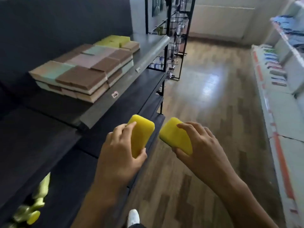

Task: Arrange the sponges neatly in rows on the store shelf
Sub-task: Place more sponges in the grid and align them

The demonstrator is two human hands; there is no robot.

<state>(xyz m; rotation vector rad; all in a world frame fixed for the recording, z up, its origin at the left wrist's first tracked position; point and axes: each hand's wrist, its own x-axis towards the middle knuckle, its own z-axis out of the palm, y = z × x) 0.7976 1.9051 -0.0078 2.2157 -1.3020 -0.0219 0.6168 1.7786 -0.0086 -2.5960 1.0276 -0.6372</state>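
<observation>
My left hand [120, 155] grips a yellow sponge [140, 134] in front of the dark shelf unit. A second yellow sponge [176, 137] sits in the grip of my right hand [200, 145], out over the aisle floor. Both sponges are below the grey shelf [148, 55]. On that shelf lie stacked brown, pink and mint sponges [85, 74] in rows, two layers high. Behind them, farther along the shelf, are yellow-green sponges [115, 41].
A lower dark shelf [32, 145] runs under the grey one, with pale green items [37, 199] at the bottom left. A black wire rack [177, 38] of hanging goods stands past the shelf end. White shelving with goods [279, 76] lines the right of the wood-floor aisle [205, 96].
</observation>
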